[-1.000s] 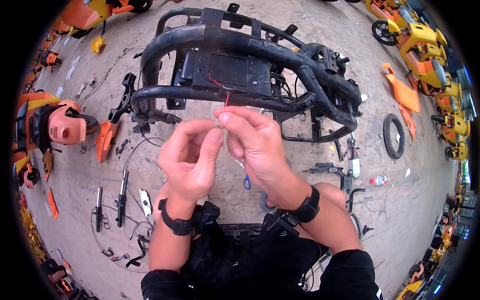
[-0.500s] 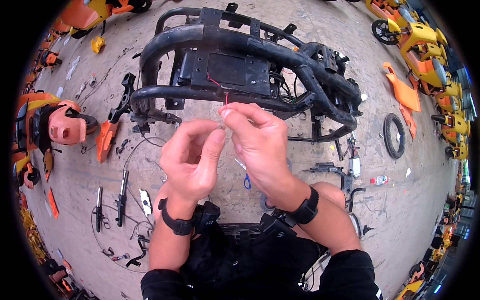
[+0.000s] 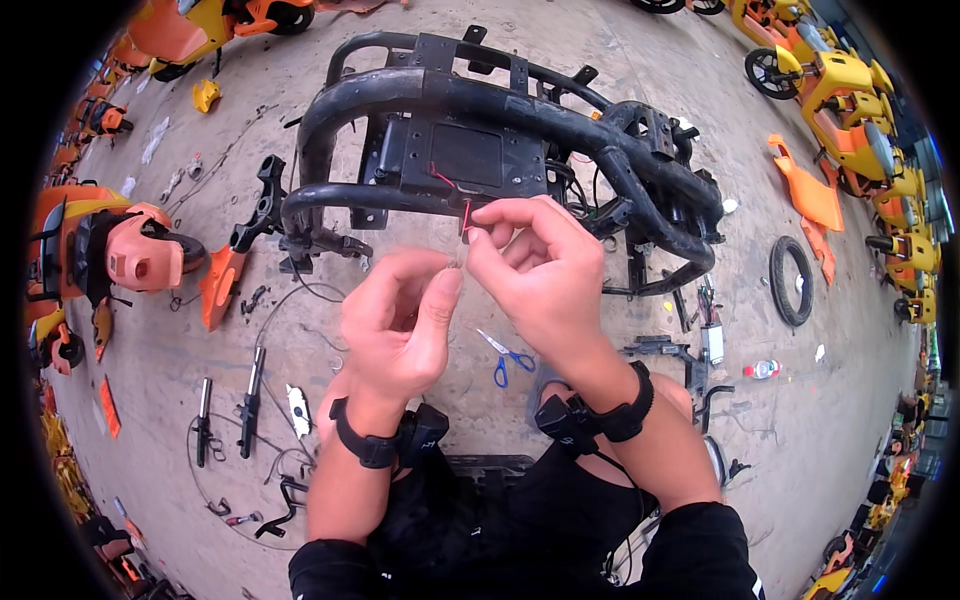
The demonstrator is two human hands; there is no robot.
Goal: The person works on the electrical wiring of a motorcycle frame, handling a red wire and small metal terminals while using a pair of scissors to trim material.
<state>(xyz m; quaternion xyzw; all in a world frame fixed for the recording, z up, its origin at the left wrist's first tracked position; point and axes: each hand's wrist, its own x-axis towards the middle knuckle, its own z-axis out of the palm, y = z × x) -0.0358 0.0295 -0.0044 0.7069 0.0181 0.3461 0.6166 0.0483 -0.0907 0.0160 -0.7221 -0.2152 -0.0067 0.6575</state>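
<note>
The nearer right hand (image 3: 545,265) pinches the red wire (image 3: 467,212), which runs up to the black frame (image 3: 480,98); whether the left hand (image 3: 395,325) grips, I can't tell.

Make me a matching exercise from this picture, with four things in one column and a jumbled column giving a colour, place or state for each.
Column one
1. Frame
2. Wire
3. Scissors
4. Tire

Column two
A. Blue handles
B. Ring-shaped, on the floor at the picture's right
C. Built of thick black tubes
D. Red, close to the right hand

Right pairs: 1-C, 2-D, 3-A, 4-B.
</note>
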